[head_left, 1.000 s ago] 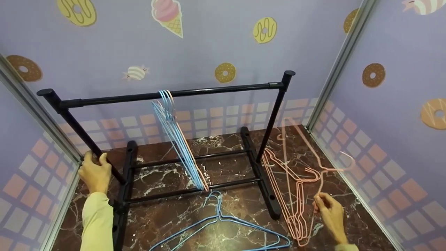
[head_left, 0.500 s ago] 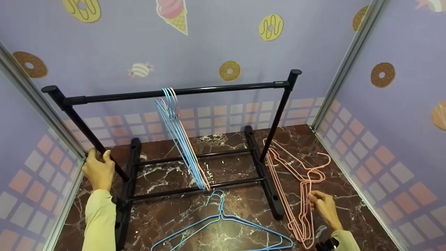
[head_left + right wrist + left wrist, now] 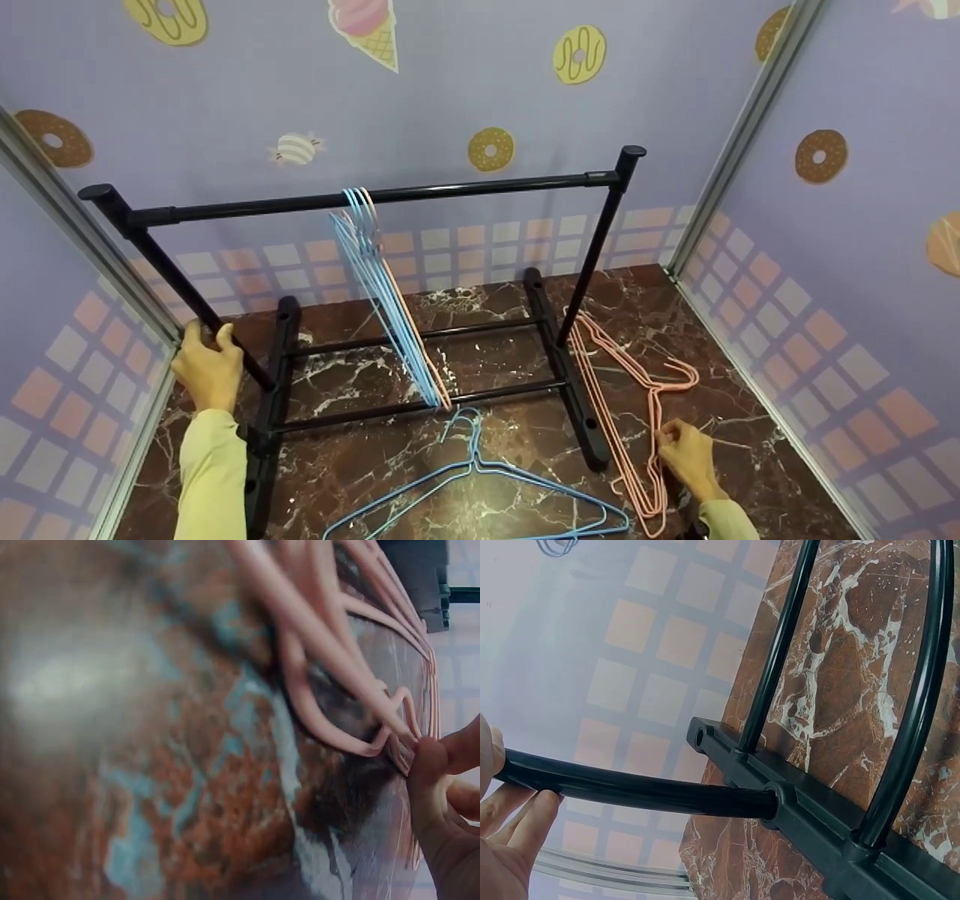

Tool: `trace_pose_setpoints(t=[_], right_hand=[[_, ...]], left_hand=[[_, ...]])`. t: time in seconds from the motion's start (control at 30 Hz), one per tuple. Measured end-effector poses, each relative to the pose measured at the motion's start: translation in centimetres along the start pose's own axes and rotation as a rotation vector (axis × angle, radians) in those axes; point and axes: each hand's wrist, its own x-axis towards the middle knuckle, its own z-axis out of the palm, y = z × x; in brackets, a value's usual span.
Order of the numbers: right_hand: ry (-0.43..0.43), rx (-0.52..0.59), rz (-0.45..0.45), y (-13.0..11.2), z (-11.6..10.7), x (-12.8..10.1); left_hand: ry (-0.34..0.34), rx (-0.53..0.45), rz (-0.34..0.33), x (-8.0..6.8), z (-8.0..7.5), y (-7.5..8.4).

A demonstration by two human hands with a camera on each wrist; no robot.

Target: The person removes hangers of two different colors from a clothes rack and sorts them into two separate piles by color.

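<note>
Several tangled pink wire hangers (image 3: 637, 420) pinched in my right hand (image 3: 686, 457) could snag together while my left hand (image 3: 206, 367) grips the black metal rack post (image 3: 180, 289).

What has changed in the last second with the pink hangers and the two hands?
The pink hanger that the right hand held lifted a second ago has come down onto the pink hangers lying on the marble floor. The hand sank with it and now pinches the pile's wires. The left hand keeps gripping the black rack; the hung hangers and the blue hangers stayed.
</note>
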Motion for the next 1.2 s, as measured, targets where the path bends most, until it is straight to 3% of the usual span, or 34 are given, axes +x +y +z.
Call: trace_pose_setpoints(t=[0.4, 0.73, 0.87, 1.0, 1.1, 1.2], right_hand=[[0.005, 0.022, 0.014, 0.1, 0.2, -0.3], [-0.055, 0.025, 0.11, -0.3, -0.1, -0.4], [0.121, 0.046, -0.027, -2.3, -0.7, -0.1], [0.295, 0.117, -0.22, -6.8, -1.2, 1.3], [0.298, 0.192, -0.346, -11.0, -1.3, 2.7], [0.247, 0.268, -0.449, -15.2, -0.9, 4.1]], left_hand=[[0.01, 0.013, 0.022, 0.0, -0.1, -0.1], [-0.002, 0.001, 0.019, 0.1, 0.0, -0.1], [-0.016, -0.009, 0.012, 0.1, 0.1, 0.1], [-0.023, -0.009, 0.007, 0.1, 0.1, 0.1], [-0.026, -0.009, -0.002, 0.1, 0.0, 0.0], [-0.029, -0.006, -0.009, 0.1, -0.2, -0.1]])
